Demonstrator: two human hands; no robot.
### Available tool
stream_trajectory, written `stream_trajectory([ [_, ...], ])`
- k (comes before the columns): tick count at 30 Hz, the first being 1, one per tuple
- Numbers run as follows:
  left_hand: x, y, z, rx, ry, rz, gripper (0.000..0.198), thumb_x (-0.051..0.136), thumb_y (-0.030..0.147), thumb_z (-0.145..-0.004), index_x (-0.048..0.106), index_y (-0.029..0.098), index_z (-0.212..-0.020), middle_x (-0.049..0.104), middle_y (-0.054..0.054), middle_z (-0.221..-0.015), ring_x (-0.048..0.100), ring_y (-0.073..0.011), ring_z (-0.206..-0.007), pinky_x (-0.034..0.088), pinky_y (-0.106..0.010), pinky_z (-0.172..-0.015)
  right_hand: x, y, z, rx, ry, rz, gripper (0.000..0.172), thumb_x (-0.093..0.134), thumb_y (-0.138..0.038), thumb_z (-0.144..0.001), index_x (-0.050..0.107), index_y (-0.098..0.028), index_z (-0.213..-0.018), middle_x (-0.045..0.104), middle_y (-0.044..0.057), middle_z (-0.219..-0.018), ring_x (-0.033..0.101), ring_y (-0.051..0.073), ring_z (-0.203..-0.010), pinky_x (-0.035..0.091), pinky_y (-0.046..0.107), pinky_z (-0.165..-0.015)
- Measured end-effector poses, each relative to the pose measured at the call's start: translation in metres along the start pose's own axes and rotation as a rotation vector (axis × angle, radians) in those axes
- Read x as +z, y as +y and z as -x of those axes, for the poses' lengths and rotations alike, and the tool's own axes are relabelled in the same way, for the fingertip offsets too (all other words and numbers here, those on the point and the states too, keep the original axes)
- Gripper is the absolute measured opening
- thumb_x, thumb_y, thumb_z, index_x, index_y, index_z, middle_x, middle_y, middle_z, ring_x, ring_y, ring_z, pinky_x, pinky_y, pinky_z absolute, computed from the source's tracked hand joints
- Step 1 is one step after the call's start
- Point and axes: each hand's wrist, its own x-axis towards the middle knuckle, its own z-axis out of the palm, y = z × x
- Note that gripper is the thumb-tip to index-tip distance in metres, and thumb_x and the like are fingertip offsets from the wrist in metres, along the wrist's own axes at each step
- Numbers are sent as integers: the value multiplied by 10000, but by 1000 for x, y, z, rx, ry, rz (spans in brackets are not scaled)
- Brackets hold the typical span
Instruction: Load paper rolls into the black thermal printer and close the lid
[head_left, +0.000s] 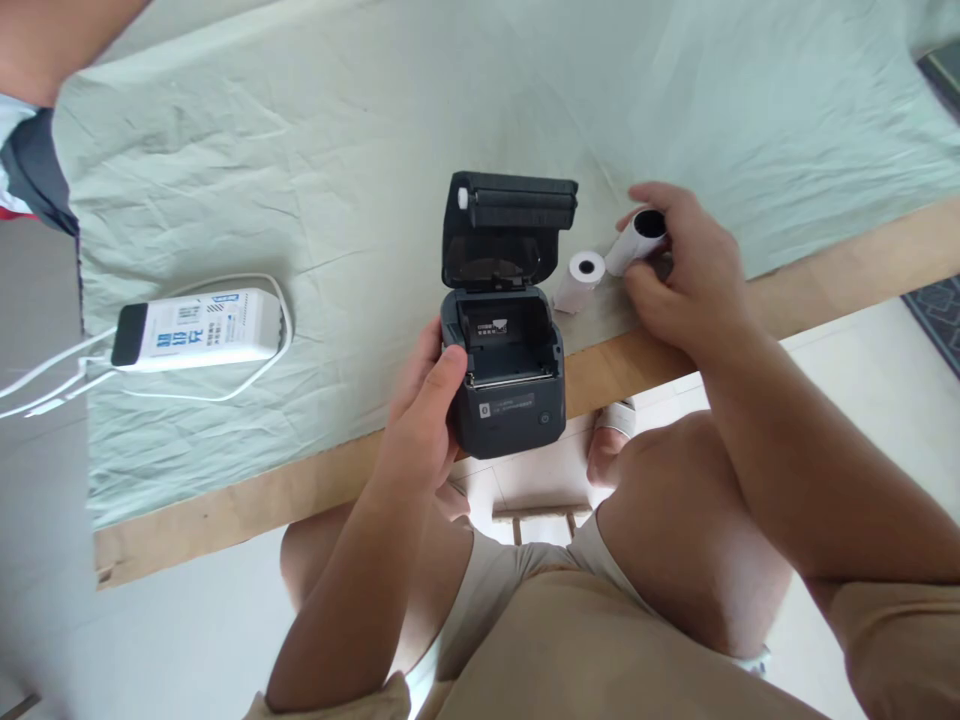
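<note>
A small black label printer (pixel 510 410) is held in my left hand (pixel 429 400), at the table's near edge. Its lid (pixel 501 225) is swung up, and no roll shows in the paper bay. To the right of the printer, a white paper roll (pixel 579 280) with a small core stands on the cloth. My right hand (pixel 686 265) is closed around a second white roll (pixel 636 240), which has a wide dark core and leans at a tilt. The two rolls are close beside each other.
A pale green cloth (pixel 337 180) covers the table, with a bare wooden edge (pixel 247 505) along the near side. On the left lies a white power strip (pixel 202 330) with white cables. Another person's arm (pixel 60 40) reaches in at the upper left.
</note>
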Motion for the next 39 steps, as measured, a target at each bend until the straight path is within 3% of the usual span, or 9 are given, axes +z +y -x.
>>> stream_trajectory([
  [6, -1, 0, 0, 6, 20, -20, 356, 738, 527, -914, 702, 227, -1104, 821, -77, -1128, 770, -325, -1178, 687, -385, -864, -7, -5, -2, 8, 96, -12, 620, 735, -283, -846, 557, -290, -1440, 657, 131, -1217, 678, 266, -1021, 595, 447, -889],
  [9, -1, 0, 0, -7, 17, -36, 394, 760, 543, -892, 694, 232, -1125, 821, -71, -1096, 776, -329, -1165, 690, -382, -845, -18, -31, 2, -44, 240, -126, 595, 726, -336, -888, 497, -330, -1436, 600, 120, -1415, 681, 288, -1115, 588, 412, -777],
  [11, -1, 0, 1, -14, 10, -45, 438, 790, 533, -870, 686, 238, -1177, 822, -65, -1085, 779, -329, -1159, 691, -370, -826, -21, -58, 9, -157, 275, -237, 495, 756, -374, -877, 551, -332, -1325, 649, 96, -1332, 706, 272, -1011, 563, 398, -698],
  [17, 1, 1, 3, 32, -15, -48, 387, 789, 469, -894, 685, 231, -1181, 813, -73, -1157, 745, -324, -1244, 679, -356, -880, -2, -112, 19, -352, 70, -163, 149, 643, -133, -945, 628, -279, -922, 821, -36, -990, 773, 187, -881, 503, 386, -757],
  [20, 1, 0, 3, 33, -33, -49, 367, 770, 470, -908, 689, 228, -1172, 802, -87, -1206, 727, -331, -1275, 671, -368, -912, 2, -113, 16, -300, -39, -149, 179, 572, -194, -1003, 652, -269, -861, 819, -45, -928, 774, 183, -902, 486, 380, -782],
  [23, 1, 0, 3, 40, -37, -48, 371, 760, 479, -914, 687, 233, -1181, 794, -86, -1241, 726, -322, -1272, 664, -361, -912, -3, -113, 16, -321, 0, -148, 204, 550, -225, -1005, 654, -281, -839, 804, -57, -890, 743, 171, -866, 465, 379, -772],
  [28, 1, 1, 3, -1, 6, -31, 419, 786, 492, -877, 670, 232, -1185, 808, -62, -1142, 742, -309, -1226, 662, -359, -901, -9, -117, 24, -439, 100, -241, 127, 618, -180, -967, 620, -276, -884, 770, -51, -835, 675, 151, -777, 444, 365, -720],
  [32, -3, 0, 1, 8, -40, -35, 468, 795, 494, -862, 640, 212, -1202, 799, -65, -1117, 773, -287, -1110, 661, -359, -836, -6, -114, 29, -602, -42, -211, 57, 666, -231, -987, 615, -251, -972, 763, -36, -854, 669, 142, -745, 421, 369, -684],
  [39, -2, 2, 1, 4, -17, -63, 483, 843, 452, -798, 628, 215, -1159, 792, -55, -1059, 775, -273, -1044, 645, -352, -832, -7, -112, 29, -639, -32, -278, 139, 638, -79, -970, 618, -213, -1001, 767, -24, -850, 670, 117, -727, 458, 336, -668],
])
